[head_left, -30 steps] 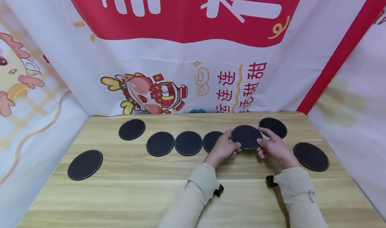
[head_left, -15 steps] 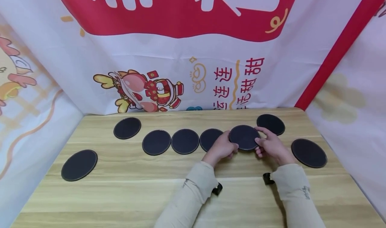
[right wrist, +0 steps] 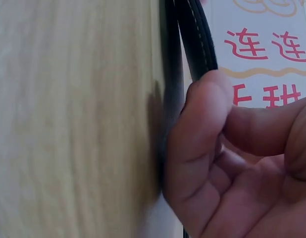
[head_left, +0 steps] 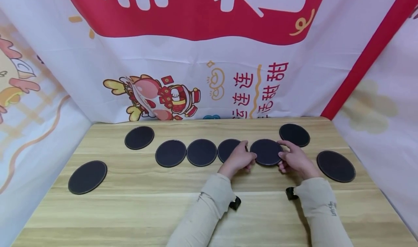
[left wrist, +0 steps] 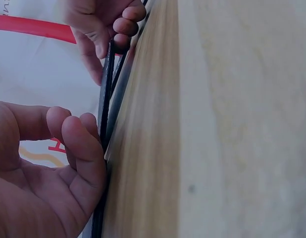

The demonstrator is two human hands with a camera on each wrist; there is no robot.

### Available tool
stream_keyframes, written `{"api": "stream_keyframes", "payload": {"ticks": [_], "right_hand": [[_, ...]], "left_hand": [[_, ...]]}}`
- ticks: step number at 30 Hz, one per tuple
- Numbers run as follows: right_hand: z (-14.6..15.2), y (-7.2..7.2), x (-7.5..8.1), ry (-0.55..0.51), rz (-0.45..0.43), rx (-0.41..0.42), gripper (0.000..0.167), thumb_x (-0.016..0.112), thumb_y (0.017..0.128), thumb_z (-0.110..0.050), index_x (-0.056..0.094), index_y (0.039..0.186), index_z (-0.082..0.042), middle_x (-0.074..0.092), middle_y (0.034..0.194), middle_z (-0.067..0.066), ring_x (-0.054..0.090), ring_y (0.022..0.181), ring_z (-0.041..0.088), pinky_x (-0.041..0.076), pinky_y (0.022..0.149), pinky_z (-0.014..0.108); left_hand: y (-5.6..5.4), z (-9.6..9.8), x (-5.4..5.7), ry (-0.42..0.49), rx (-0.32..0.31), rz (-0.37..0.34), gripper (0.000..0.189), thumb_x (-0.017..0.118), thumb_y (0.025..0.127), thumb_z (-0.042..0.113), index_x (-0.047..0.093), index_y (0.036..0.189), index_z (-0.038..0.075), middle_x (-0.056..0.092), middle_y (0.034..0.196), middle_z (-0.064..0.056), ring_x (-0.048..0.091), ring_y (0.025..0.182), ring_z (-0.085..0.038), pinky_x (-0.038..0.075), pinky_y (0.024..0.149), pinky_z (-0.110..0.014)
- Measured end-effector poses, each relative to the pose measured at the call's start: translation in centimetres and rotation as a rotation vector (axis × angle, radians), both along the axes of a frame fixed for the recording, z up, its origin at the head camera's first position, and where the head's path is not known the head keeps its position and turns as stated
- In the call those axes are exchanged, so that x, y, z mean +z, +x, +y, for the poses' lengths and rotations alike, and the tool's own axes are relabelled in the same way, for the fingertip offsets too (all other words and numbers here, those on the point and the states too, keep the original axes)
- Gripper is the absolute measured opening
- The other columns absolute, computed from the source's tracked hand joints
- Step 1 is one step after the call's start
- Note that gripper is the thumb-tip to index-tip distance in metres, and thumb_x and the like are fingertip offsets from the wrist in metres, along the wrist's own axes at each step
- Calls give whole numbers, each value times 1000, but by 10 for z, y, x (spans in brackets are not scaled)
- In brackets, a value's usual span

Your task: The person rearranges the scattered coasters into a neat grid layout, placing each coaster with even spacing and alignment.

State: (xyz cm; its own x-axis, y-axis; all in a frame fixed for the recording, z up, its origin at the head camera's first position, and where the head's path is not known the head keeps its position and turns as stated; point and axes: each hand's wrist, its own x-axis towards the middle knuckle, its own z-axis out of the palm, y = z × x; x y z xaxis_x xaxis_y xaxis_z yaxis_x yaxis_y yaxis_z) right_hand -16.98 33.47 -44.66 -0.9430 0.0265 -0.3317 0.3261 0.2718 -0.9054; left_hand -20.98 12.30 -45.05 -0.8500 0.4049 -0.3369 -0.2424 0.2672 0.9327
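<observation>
— Black discs [head_left: 201, 152]?
— Eight: seven flat on the counter [head_left: 261, 218], plus one tilted disc [head_left: 266, 152].
— Right hand [head_left: 295, 160]?
— Pinching that disc's raised right edge.
— Left hand [head_left: 239, 158]?
— At its left edge; cannot tell whether gripping.

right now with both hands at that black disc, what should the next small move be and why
Probably ease the right hand down until the black disc lies flat on the table: in the left wrist view, its edge slants up from near the left hand to the right hand, leaving a gap beneath, while the row of discs beside it lies flat.
</observation>
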Motion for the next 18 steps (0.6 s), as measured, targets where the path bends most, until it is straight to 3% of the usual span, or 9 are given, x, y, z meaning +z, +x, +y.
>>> {"api": "stream_keyframes", "payload": {"ticks": [7,18], "right_hand": [[-6,0,2,111,-17,8,53,47,103,-1,27,152,4,62,69,12,59,52,16,55,50,34],[-14,0,1,325,1,23,49,49,102,-6,36,148,6,59,61,10,57,49,18,51,45,33]], "left_hand": [[-2,-1,-2,48,19,-11,83,53,84,-11,24,160,7,58,65,-10,45,44,-17,46,41,-28],[-1,-4,-2,57,6,-19,76,53,86,-8,29,158,6,57,66,-9,46,46,-17,46,42,-29]]}}
